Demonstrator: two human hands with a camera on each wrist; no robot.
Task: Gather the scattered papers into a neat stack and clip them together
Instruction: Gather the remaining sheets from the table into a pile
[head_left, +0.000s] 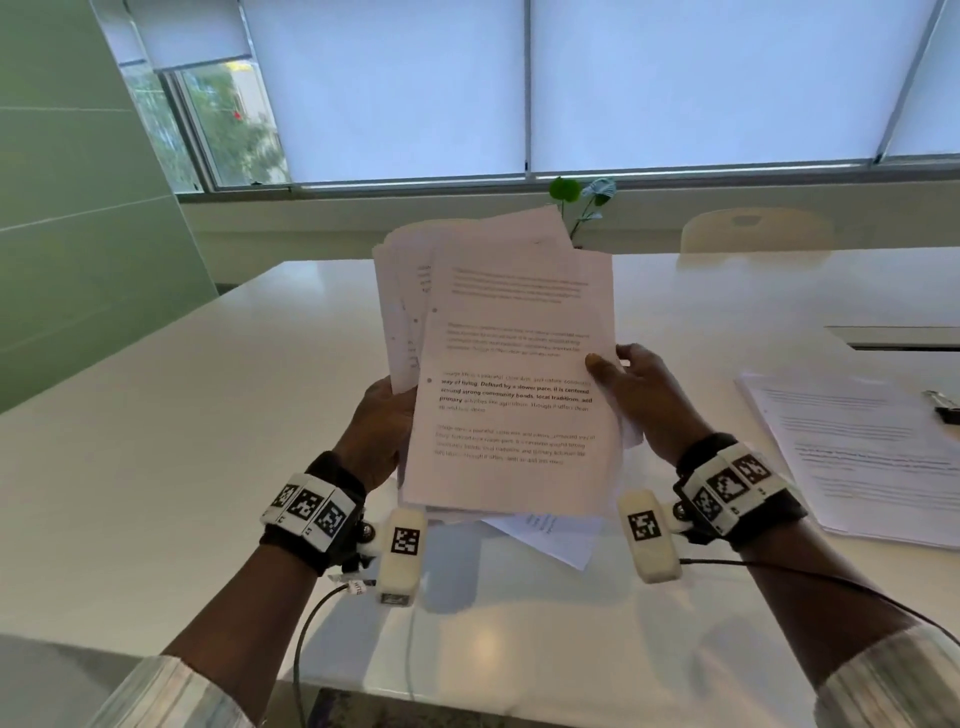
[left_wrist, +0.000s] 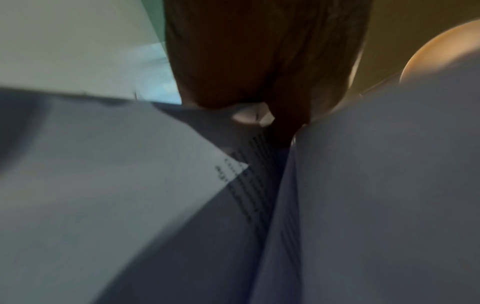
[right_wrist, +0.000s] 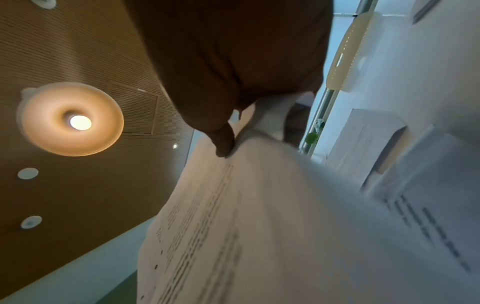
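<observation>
Both hands held the papers (head_left: 509, 374) upright above the table (head_left: 182, 441), the left hand (head_left: 376, 431) and right hand (head_left: 641, 400) fingers clamped on opposite edges, probably to square the uneven sheets; more sheets (head_left: 862, 447) lay right.

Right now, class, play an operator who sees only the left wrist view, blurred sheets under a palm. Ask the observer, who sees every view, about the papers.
Operator: Is the bundle squared up?
Observer: No. In the head view the papers are fanned, corners jutting out top and bottom.
Operator: Who holds the far edge?
Observer: The right hand grips the right edge, thumb on the front sheet; the left hand holds the other.
Operator: Anything left on the table?
Observer: More sheets lie on the table to the right, a dark clip-like thing beside them.
</observation>
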